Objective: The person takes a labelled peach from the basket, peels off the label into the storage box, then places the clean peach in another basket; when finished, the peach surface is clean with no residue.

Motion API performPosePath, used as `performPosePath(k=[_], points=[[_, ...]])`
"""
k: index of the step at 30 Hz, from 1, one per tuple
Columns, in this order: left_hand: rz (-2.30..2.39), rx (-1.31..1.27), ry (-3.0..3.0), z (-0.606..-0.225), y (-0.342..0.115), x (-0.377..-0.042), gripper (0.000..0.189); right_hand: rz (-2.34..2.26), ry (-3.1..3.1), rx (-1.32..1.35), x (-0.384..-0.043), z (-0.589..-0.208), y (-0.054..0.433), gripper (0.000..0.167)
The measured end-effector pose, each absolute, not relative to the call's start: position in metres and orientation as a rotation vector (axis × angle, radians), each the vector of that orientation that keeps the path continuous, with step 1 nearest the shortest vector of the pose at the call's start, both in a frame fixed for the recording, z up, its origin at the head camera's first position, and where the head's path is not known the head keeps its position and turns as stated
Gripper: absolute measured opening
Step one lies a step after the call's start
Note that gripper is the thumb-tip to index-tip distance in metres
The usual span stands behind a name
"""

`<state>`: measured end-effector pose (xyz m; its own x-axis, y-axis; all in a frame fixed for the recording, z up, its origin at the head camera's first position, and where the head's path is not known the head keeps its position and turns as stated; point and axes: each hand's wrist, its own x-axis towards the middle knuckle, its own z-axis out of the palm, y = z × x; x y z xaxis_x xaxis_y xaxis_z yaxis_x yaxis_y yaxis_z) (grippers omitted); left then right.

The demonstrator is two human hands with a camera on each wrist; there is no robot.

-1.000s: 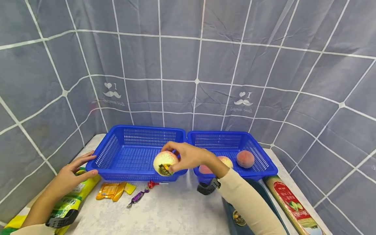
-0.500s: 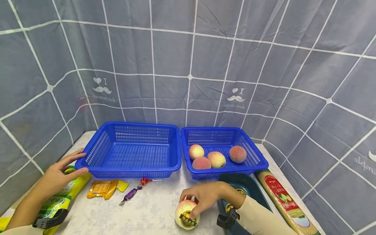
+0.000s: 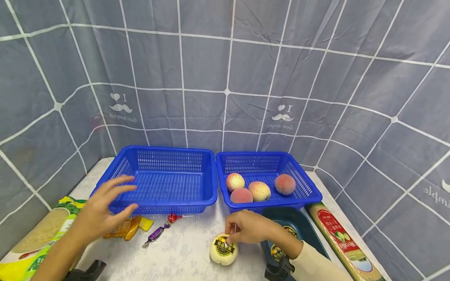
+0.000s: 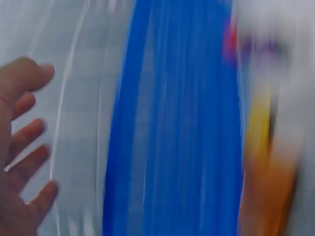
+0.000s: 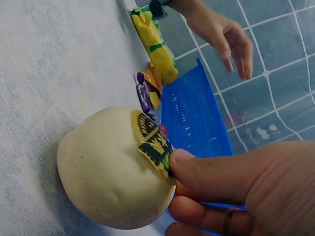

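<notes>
A pale peach (image 3: 221, 256) with a dark and gold round label (image 5: 153, 142) sits on the table in front of the baskets. At its right side my right hand (image 3: 251, 228) pinches it, the thumb on the label's edge and the other fingers curled behind. My left hand (image 3: 102, 207) is in the air near the front left corner of the left blue basket (image 3: 163, 207), its fingers spread and holding nothing. In the left wrist view the basket is blurred. The right blue basket (image 3: 299, 162) has several peaches (image 3: 259, 191) lying in it.
Orange-wrapped snacks (image 3: 131, 228), a purple candy (image 3: 154, 235) and a red lollipop (image 3: 173, 217) lie before the left basket. A yellow-green bag (image 3: 45, 234) is at left. A dark green tray (image 3: 309, 238) and a red-labelled long package (image 3: 346, 242) stand at right.
My right hand has brought the peach from over the left basket down to the table and shifted its grip to the label side. The left hand has left the basket rim and moved right.
</notes>
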<state>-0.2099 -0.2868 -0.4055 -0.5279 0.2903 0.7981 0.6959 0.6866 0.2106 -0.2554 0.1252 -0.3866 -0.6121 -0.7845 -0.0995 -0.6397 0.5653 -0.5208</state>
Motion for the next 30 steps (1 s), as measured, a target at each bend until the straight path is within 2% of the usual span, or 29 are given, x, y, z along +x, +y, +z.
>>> performPosePath(k=[2, 3, 9, 12, 18, 22, 30], points=[[-0.741, -0.868, -2.197, -0.408, -0.246, -0.203, 0.041, -0.677, 2.487, -1.124, -0.255, -0.389, 0.126, 0.016], [-0.78, -0.905, -2.25, -0.411, -0.225, -0.2, 0.042, -0.697, 2.486, -1.102, -0.255, -0.391, 0.127, 0.016], [-1.045, -1.0, -2.548, -0.446, -0.127, -0.198, 0.081, -0.642, 2.554, -1.02, -0.253, -0.388, 0.129, 0.015], [-1.17, -1.064, -2.641, -0.461, -0.103, -0.207, 0.09, -0.512, 2.62, -1.011, -0.248, -0.384, 0.128, 0.016], [-1.593, -1.21, -2.559, -0.477, -0.088, -0.222, 0.065, -0.47, 2.662, -0.978, -0.242, -0.381, 0.128, 0.018], [-1.757, -1.21, -2.519, -0.48, -0.087, -0.224, 0.064, -0.561, 2.609, -0.965, -0.244, -0.383, 0.13, 0.02], [-1.691, -1.15, -2.518, -0.486, -0.087, -0.226, 0.065, -0.768, 2.502, -0.912, -0.249, -0.389, 0.133, 0.016]])
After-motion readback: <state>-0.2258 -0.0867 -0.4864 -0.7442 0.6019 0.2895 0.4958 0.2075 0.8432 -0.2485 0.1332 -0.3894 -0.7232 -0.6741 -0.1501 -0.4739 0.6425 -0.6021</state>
